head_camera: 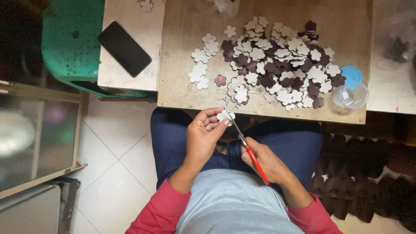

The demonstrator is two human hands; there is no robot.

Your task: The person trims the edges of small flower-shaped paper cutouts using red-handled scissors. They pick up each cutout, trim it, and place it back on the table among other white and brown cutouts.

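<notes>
Over our lap, in the head view, we hold a small white flower-shaped cutout (225, 115) in our left hand (203, 136), the fingers (215, 125) pinching it by its edges just below the near rim of the wooden counter (186, 52). Our right hand (265, 161) is closed around the red handles of a pair of scissors (247, 147), whose blades point up toward the cutout and meet it at its right side; we cannot tell how far the blades are parted. Judging by what lies on the counter, a good deal of cutting looks done: a wide heap of flower pieces (277, 65) spreads across it, some showing a pale face and some a dark maroon one, with a looser scatter of pale ones at the heap's left edge and a single dark flower (220, 80) lying apart. What remains we cannot count, since no uncut sheet shows clearly; only the piece in our fingers appears unfinished. Beside the heap at the right stand a clear plastic cup (351, 95) and a blue lid (351, 74), touching or nearly so. Farther left, on a second paler surface (112, 73), lies a black phone (124, 48), well apart from the work, and one more pale flower (147, 5) at its far edge.
</notes>
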